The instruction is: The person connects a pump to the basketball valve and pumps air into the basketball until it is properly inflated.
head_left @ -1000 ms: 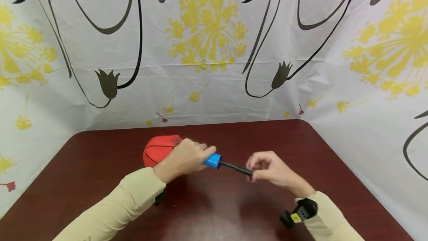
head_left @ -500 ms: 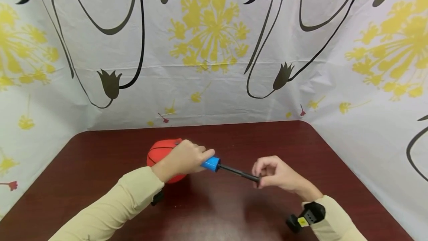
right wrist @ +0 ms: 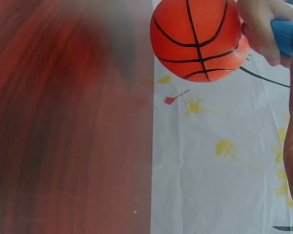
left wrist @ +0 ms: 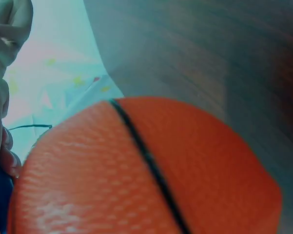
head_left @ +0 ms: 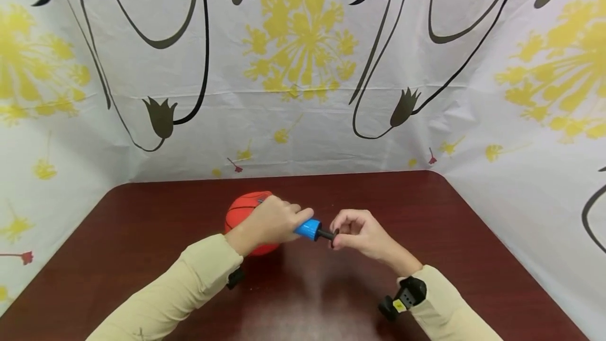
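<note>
My left hand (head_left: 272, 222) grips the blue barrel (head_left: 309, 229) of a small hand pump. Behind that hand, at the barrel's other end, is an orange basketball (head_left: 241, 212) with black seams, partly hidden by the hand and forearm. A short length of black pump rod (head_left: 325, 233) shows out of the barrel. The fingers and thumb of my right hand (head_left: 362, 233) pinch the rod's outer end. The ball (left wrist: 151, 175) fills much of the left wrist view. In the right wrist view the ball (right wrist: 197, 41) sits beside the left hand (right wrist: 263, 29) and the blue barrel (right wrist: 284, 36).
A dark red-brown table (head_left: 165, 214) lies beneath both hands. Around its far side and flanks hangs a white sheet (head_left: 284, 146) printed with yellow flowers and dark stems. Black camera mounts sit at both wrists, the right one (head_left: 412, 292) plainly visible.
The rod first slid a little farther out, then went most of the way into the barrel as my right hand moved left towards the left hand. The ball and left hand shifted slightly right.
</note>
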